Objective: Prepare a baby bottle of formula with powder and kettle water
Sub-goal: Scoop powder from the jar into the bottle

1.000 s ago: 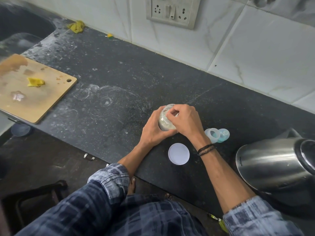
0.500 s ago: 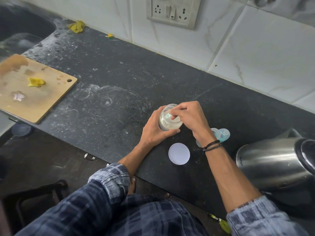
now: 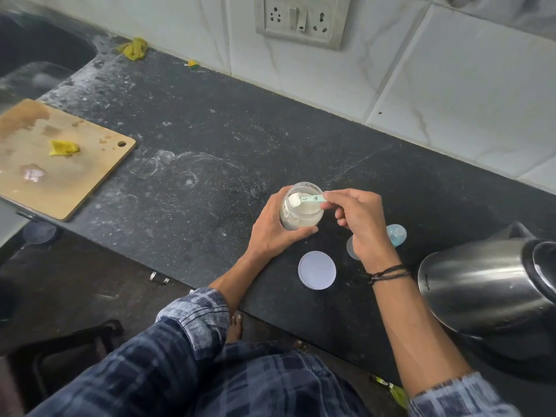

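Note:
A small clear jar of white powder (image 3: pixel 301 216) stands on the black counter (image 3: pixel 210 164), and my left hand (image 3: pixel 272 233) is wrapped around its near side. My right hand (image 3: pixel 359 219) pinches the handle of a pale green scoop (image 3: pixel 304 199), whose bowl holds a heap of powder just above the jar's mouth. The jar's white lid (image 3: pixel 316 269) lies flat in front of the jar. A light blue baby bottle part (image 3: pixel 396 234) lies on the counter, mostly hidden behind my right hand. A steel kettle (image 3: pixel 487 284) sits at the right.
A wooden cutting board (image 3: pixel 60 158) with yellow scraps lies at the left, beside a dark sink (image 3: pixel 39 52). A tiled wall with a socket panel (image 3: pixel 301 19) runs along the back. The counter's front edge is close to my body.
My right hand has lifted out of the jar and pulled back to the right, bringing up the scoop full of powder. My left hand kept holding the jar.

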Motion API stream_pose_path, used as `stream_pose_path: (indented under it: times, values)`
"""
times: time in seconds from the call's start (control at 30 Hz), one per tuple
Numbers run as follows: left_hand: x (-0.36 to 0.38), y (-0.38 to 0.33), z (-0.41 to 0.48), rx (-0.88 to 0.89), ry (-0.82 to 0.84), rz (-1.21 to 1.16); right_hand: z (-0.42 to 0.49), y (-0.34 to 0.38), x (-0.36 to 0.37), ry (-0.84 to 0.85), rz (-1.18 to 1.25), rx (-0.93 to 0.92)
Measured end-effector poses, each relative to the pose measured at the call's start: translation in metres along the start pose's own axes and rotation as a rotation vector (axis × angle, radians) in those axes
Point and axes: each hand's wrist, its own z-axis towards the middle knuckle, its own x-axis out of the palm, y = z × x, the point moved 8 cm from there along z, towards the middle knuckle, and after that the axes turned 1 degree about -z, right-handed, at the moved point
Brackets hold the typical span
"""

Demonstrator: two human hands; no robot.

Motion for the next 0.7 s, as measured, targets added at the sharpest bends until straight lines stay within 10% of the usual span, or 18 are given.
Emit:
stream_pose_path:
  times: [0.7]
  values:
    - [0.001, -0.001, 0.0, -0.003, 0.003, -0.027, -0.002, 0.008, 0.007, -0.081, -0.301, -0.187]
